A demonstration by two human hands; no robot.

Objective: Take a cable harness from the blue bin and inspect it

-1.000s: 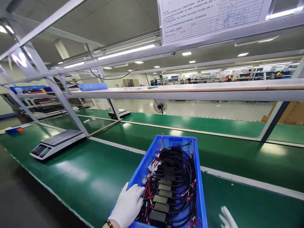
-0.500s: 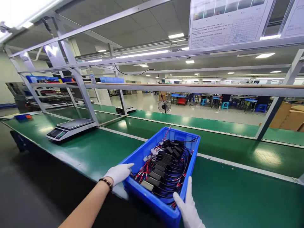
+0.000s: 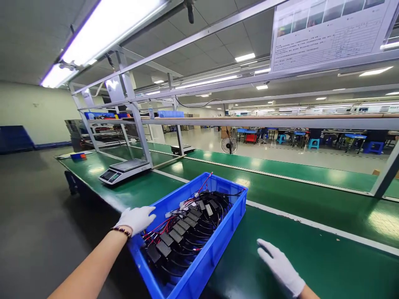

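A blue plastic bin (image 3: 215,253) stands on the green workbench top, its near end reaching toward the bench's front edge. Inside lie several black rectangular modules (image 3: 182,225) with black cables, red wires and white connectors. My left hand (image 3: 137,219), in a white glove with a beaded bracelet at the wrist, grips the bin's left rim, fingers hooked over it. To the right of the bin, apart from it, my gloved right hand (image 3: 279,263) is held over the bench with fingers stretched out and nothing in them.
A digital scale (image 3: 124,171) sits on the bench beyond the bin to the left, a second scale (image 3: 182,148) farther back. A metal shelf frame (image 3: 141,133) rises from the bench. A small blue tray (image 3: 77,156) lies at the far left end. A fan (image 3: 229,145) stands behind.
My right hand has let go of the bin's right side and moved away to the right. My left hand stays at the left rim. The view has turned left.
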